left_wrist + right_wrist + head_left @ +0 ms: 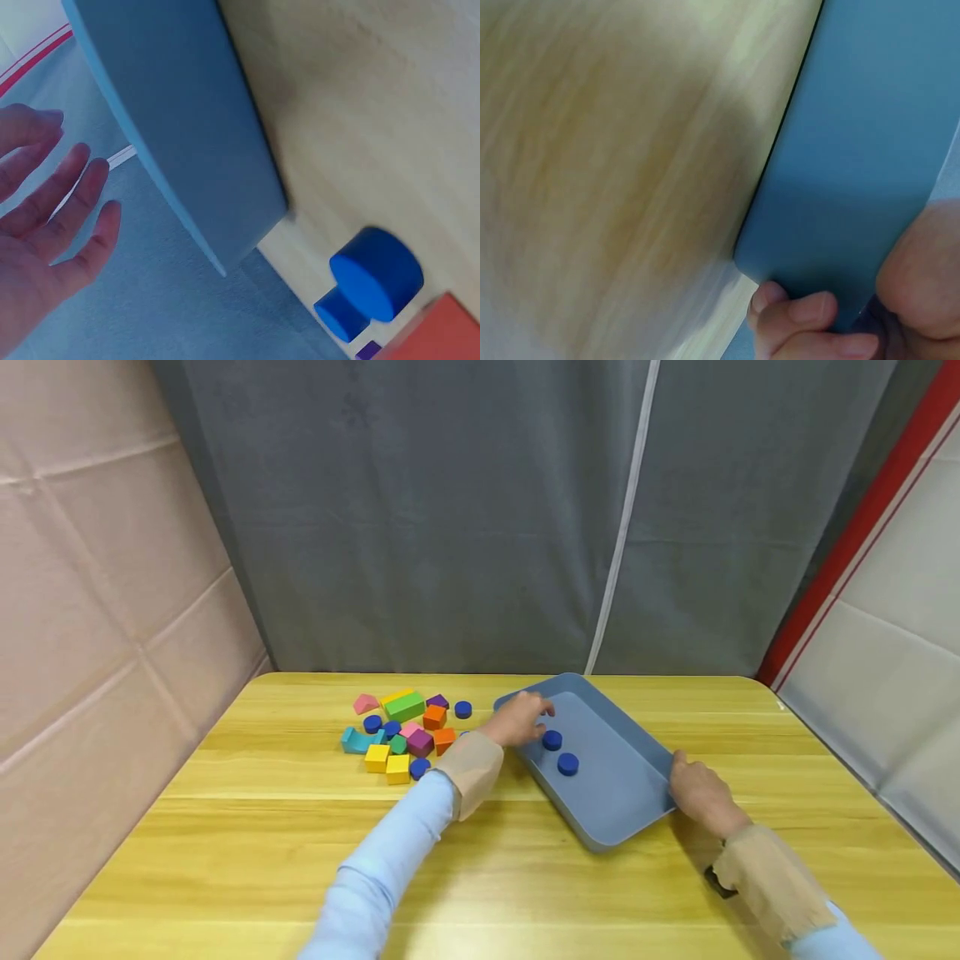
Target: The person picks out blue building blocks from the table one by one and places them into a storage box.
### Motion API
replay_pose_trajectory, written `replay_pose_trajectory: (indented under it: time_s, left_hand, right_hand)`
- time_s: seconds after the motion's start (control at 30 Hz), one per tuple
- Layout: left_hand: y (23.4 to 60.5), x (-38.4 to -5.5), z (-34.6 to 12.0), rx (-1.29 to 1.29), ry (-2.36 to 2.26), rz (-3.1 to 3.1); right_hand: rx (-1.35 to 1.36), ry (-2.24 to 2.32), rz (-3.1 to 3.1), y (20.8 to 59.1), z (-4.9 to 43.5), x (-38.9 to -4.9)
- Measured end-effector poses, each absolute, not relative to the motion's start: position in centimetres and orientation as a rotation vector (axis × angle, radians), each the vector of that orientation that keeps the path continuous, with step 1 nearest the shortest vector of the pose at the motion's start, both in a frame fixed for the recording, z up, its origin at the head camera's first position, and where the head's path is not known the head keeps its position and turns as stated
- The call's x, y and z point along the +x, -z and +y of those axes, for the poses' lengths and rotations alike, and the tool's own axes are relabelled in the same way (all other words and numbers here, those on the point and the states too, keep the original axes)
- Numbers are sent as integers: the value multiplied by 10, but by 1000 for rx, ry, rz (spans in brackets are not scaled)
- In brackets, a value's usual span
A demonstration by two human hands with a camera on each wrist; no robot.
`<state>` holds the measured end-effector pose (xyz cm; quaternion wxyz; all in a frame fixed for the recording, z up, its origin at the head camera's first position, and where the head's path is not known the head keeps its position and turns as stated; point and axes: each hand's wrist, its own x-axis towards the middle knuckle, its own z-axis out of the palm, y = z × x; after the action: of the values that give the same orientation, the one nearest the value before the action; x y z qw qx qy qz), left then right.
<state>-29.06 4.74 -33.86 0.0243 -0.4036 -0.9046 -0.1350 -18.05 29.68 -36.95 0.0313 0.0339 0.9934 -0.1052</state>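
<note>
On the wood-grain desk [225, 860], a blue-grey rectangular tray [622, 785] — right end gripped by the right hand [703, 792] — lies partly beneath the loosely spread, unladen left hand [517, 718], two blue discs [567, 764] inside just beside it.

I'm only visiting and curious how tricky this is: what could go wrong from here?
Two blue discs lie in the gray tray; if the right hand, gripping its end, jerks it, they might slide. The left hand is over the rim and could bump it. Its cuff, close to an orange block, might knock that.
</note>
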Motion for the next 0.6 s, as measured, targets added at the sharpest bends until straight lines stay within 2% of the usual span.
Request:
replay_pose_trajectory:
  time_s: [0.6]
  left_hand:
    - [315, -281, 17, -1259, 598, -2770]
  right_hand:
    - [90, 329, 3075, 371, 297, -181]
